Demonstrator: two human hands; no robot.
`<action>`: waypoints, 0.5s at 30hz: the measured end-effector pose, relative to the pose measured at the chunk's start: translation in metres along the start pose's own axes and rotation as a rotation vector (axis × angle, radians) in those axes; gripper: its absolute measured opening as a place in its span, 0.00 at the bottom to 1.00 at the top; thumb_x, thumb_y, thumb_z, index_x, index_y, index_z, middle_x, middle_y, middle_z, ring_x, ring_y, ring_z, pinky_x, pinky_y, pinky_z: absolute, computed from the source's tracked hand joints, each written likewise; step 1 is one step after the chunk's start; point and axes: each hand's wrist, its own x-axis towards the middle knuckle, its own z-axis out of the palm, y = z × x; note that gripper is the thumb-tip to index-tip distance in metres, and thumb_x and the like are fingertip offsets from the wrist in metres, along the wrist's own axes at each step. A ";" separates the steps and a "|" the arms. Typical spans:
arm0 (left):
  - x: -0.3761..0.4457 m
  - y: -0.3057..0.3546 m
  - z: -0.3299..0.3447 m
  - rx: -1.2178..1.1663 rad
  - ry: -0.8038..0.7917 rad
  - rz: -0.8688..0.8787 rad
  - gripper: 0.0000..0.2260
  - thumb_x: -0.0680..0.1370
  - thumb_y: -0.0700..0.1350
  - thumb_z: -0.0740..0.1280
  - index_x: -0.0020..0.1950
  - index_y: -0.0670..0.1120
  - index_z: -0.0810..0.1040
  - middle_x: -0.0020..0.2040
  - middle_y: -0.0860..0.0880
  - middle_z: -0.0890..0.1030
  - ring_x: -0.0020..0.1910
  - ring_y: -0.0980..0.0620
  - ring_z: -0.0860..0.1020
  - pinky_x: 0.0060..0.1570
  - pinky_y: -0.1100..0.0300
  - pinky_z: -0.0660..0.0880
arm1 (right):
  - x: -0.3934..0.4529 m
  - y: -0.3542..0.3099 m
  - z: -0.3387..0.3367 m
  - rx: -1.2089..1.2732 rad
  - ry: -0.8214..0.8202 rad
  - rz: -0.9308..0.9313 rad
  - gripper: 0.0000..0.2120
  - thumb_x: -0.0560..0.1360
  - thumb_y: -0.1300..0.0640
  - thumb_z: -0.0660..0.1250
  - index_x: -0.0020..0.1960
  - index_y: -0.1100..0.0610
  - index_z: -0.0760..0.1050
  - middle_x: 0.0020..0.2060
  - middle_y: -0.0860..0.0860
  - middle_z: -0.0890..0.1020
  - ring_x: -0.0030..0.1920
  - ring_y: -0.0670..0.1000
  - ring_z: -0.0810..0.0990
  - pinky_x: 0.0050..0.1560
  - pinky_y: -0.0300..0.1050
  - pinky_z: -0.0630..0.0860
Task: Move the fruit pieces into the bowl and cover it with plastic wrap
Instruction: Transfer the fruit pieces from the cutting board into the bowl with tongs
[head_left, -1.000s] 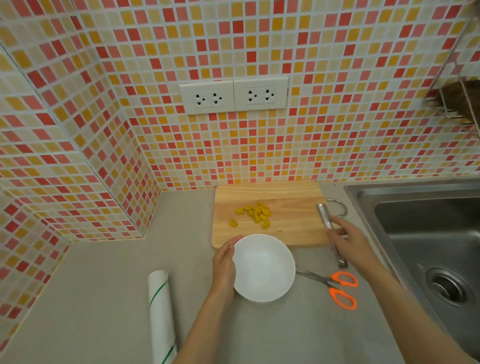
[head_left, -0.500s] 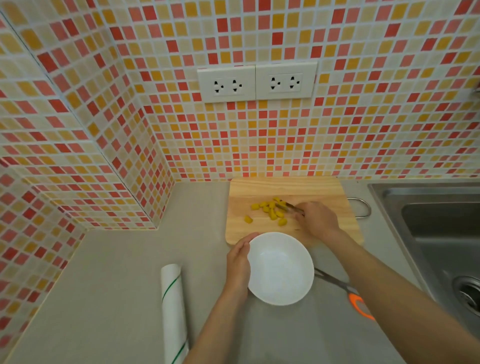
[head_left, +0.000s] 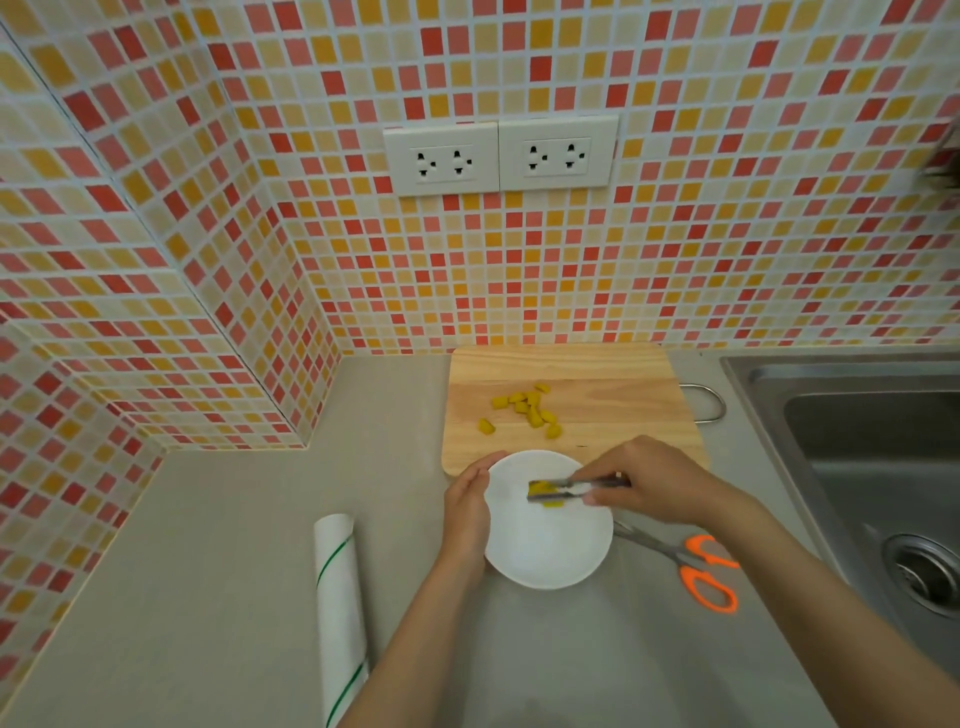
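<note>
Several yellow fruit pieces (head_left: 525, 408) lie on the wooden cutting board (head_left: 623, 410). In front of the board stands a white bowl (head_left: 545, 551). My left hand (head_left: 467, 512) rests against the bowl's left rim. My right hand (head_left: 652, 486) grips metal tongs (head_left: 576, 487) whose tips pinch a yellow fruit piece (head_left: 540, 488) over the bowl; another piece shows just below the tips. A roll of plastic wrap (head_left: 340, 603) lies on the counter to the left.
Orange-handled scissors (head_left: 701, 569) lie right of the bowl. A steel sink (head_left: 872, 467) fills the right side. A tiled wall with two sockets (head_left: 501, 156) stands behind, and a tiled corner juts out at left.
My right hand took the tongs from the board's right side, pinched fruit at the pile, then carried it back over the bowl. My left hand stayed on the rim. The camera shifted.
</note>
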 end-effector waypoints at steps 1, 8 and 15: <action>0.000 0.000 0.000 0.010 0.002 0.007 0.14 0.78 0.36 0.57 0.48 0.47 0.82 0.47 0.49 0.82 0.45 0.51 0.80 0.43 0.58 0.77 | -0.002 -0.001 -0.002 -0.015 -0.051 -0.003 0.14 0.73 0.47 0.68 0.59 0.42 0.78 0.45 0.45 0.85 0.41 0.44 0.77 0.43 0.48 0.74; -0.001 -0.002 0.002 0.021 0.023 0.049 0.14 0.78 0.35 0.56 0.51 0.43 0.81 0.51 0.46 0.81 0.51 0.47 0.78 0.53 0.54 0.74 | 0.030 0.019 -0.010 0.080 0.418 0.114 0.19 0.72 0.48 0.70 0.61 0.48 0.77 0.37 0.46 0.78 0.38 0.44 0.74 0.38 0.42 0.70; 0.000 -0.004 0.001 0.034 0.027 0.062 0.14 0.79 0.35 0.55 0.51 0.44 0.81 0.53 0.48 0.81 0.52 0.48 0.78 0.54 0.55 0.73 | 0.068 0.037 0.032 -0.036 0.377 0.303 0.20 0.74 0.44 0.65 0.64 0.47 0.74 0.47 0.53 0.74 0.51 0.58 0.77 0.42 0.48 0.72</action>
